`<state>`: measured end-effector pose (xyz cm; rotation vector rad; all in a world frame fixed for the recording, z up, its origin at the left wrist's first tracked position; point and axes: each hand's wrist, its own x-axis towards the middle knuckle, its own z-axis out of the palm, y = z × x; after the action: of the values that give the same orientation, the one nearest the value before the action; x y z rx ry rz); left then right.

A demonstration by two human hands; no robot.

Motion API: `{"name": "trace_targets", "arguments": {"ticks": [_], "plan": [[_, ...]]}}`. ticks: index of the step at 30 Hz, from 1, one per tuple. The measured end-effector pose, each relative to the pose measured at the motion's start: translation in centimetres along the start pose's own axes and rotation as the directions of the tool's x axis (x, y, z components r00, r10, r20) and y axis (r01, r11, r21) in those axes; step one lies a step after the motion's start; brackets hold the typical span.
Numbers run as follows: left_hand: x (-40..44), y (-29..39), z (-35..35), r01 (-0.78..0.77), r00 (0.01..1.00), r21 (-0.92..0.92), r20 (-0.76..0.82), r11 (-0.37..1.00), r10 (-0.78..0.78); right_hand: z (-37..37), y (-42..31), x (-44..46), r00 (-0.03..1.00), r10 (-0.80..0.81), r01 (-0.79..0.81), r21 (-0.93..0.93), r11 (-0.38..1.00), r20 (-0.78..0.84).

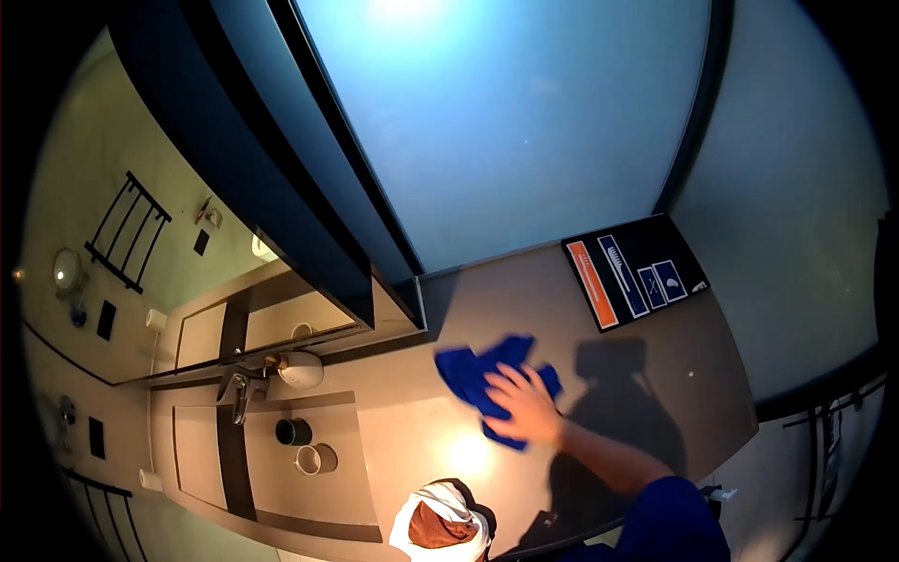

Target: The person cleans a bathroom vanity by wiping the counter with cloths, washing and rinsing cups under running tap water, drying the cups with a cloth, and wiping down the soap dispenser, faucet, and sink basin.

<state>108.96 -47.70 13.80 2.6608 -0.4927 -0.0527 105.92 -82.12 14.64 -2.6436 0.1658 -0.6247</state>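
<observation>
My right hand (pixel 523 407) lies palm down on a crumpled blue cloth (pixel 463 372), its fingers spread over the top. The cloth rests on the beige countertop (pixel 403 389), and its edges stick out around the fingers. A dark blue sleeve (pixel 670 525) covers the upper part of that arm. Nearest to the hand on the left is a bright light reflection on the counter. My left hand is outside the picture.
A black box with toothbrush pictures (pixel 684 253) lies at the counter's back right. A dark cup (pixel 293 432) and a light cup (pixel 312 460) stand in the basin (pixel 272 482) below the faucet (pixel 241 393). White and brown cloth (pixel 421 506) sits at the front. A mirror (pixel 215 234) lines the left.
</observation>
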Motion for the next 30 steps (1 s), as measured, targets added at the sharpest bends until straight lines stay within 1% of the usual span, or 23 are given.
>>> {"name": "trace_targets", "arguments": {"ticks": [1, 2, 3, 4, 6, 7, 11, 14, 15, 16, 17, 18, 19, 20, 21, 22, 23, 25, 26, 27, 28, 29, 30], "plan": [[0.1, 0.2, 0.1, -0.014, 1.000, -0.001, 0.006, 1.000, 0.014, -1.4, -0.5, -4.4, 1.000, 0.005, -0.005, 0.005, 1.000, -0.022], [0.6, 0.5, 0.4, -0.031, 0.999, -0.001, 0.013, 1.000, 0.032, -4.0, -1.7, -7.9, 0.996, 0.074, -0.071, -0.044, 0.996, 0.059], [1.1, 0.8, 0.6, -0.062, 0.998, -0.009, 0.027, 0.998, 0.062, -5.8, -1.7, -11.8, 0.990, 0.130, -0.127, -0.052, 0.991, 0.055], [1.7, 1.3, 1.0, -0.091, 0.995, -0.013, 0.044, 0.996, 0.091, -8.0, -1.8, -15.0, 0.971, 0.219, -0.208, -0.119, 0.971, 0.091], [2.5, 2.6, 1.7, -0.148, 0.986, -0.028, 0.067, 0.989, 0.150, -11.9, 1.1, -19.5, 0.931, 0.361, -0.339, -0.234, 0.911, 0.056], [2.8, 3.0, 2.0, -0.158, 0.985, -0.030, 0.069, 0.987, 0.159, -13.0, 3.6, -20.9, 0.912, 0.409, -0.397, -0.271, 0.877, -0.011], [3.7, 5.4, 3.2, -0.235, 0.968, -0.033, 0.089, 0.972, 0.237, -16.1, 15.6, -21.1, 0.870, 0.442, -0.493, -0.358, 0.793, -0.219], [5.0, 7.4, 3.7, -0.321, 0.940, -0.044, 0.110, 0.946, 0.323, -19.2, 22.3, -21.7, 0.740, 0.586, -0.672, -0.326, 0.665, -0.331], [5.8, 8.0, 3.8, -0.346, 0.930, -0.044, 0.117, 0.937, 0.348, -19.6, 23.0, -22.9, 0.676, 0.604, -0.734, -0.304, 0.608, -0.423], [6.7, 9.1, 4.0, -0.378, 0.917, -0.044, 0.123, 0.925, 0.380, -20.5, 21.9, -24.0, 0.635, 0.600, -0.771, -0.350, 0.532, -0.487], [7.7, 10.1, 4.2, -0.408, 0.902, -0.046, 0.136, 0.912, 0.411, -20.5, 21.1, -26.1, 0.577, 0.610, -0.811, -0.296, 0.504, -0.543], [8.5, 11.0, 4.5, -0.427, 0.891, -0.049, 0.150, 0.903, 0.429, -20.4, 19.6, -28.6, 0.568, 0.569, -0.818, -0.335, 0.467, -0.595], [9.4, 12.1, 5.0, -0.454, 0.872, -0.055, 0.179, 0.889, 0.456, -20.5, 16.5, -30.4, 0.529, 0.589, -0.846, -0.330, 0.418, -0.611], [10.2, 13.3, 5.7, -0.475, 0.852, -0.070, 0.212, 0.877, 0.478, -19.9, 14.2, -32.8, 0.572, 0.529, -0.816, -0.367, 0.447, -0.627], [10.4, 14.5, 6.4, -0.487, 0.832, -0.083, 0.257, 0.869, 0.491, -18.9, 11.7, -34.6, 0.591, 0.519, -0.801, -0.378, 0.464, -0.617], [11.2, 15.7, 6.8, -0.479, 0.822, -0.091, 0.303, 0.873, 0.483, -17.6, 8.7, -36.0, 0.679, 0.457, -0.727, -0.437, 0.530, -0.575], [11.3, 16.5, 7.2, -0.446, 0.819, -0.111, 0.351, 0.888, 0.455, -16.5, 5.6, -36.5, 0.704, 0.527, -0.709, -0.428, 0.560, -0.477], [12.3, 17.7, 8.5, -0.305, 0.812, -0.184, 0.462, 0.934, 0.357, -13.7, 0.0, -36.5, 0.814, 0.510, -0.580, -0.423, 0.696, -0.276], [13.2, 17.9, 7.6, -0.255, 0.800, -0.163, 0.519, 0.953, 0.303, -11.9, -2.8, -35.7, 0.817, 0.544, -0.569, -0.408, 0.714, -0.188], [12.8, 21.8, 0.2, -0.637, 0.647, 0.108, 0.614, 0.763, 0.453, -9.6, -4.7, -35.5, 0.884, 0.447, -0.466, -0.362, 0.808, -0.139], [12.7, 22.2, -0.6, -0.522, 0.695, 0.061, 0.609, 0.851, 0.382, -7.6, -6.2, -34.5, 0.931, 0.349, -0.364, -0.316, 0.876, -0.105], [13.3, 21.1, -1.2, -0.467, 0.667, -0.134, 0.596, 0.874, 0.447, -6.1, -8.9, -31.5, 0.953, 0.302, -0.299, -0.240, 0.923, -0.027], [13.6, 20.0, -2.1, -0.411, 0.638, -0.332, 0.561, 0.849, 0.528, -5.0, -11.6, -28.6, 0.966, 0.256, -0.246, -0.169, 0.955, 0.044]]}}
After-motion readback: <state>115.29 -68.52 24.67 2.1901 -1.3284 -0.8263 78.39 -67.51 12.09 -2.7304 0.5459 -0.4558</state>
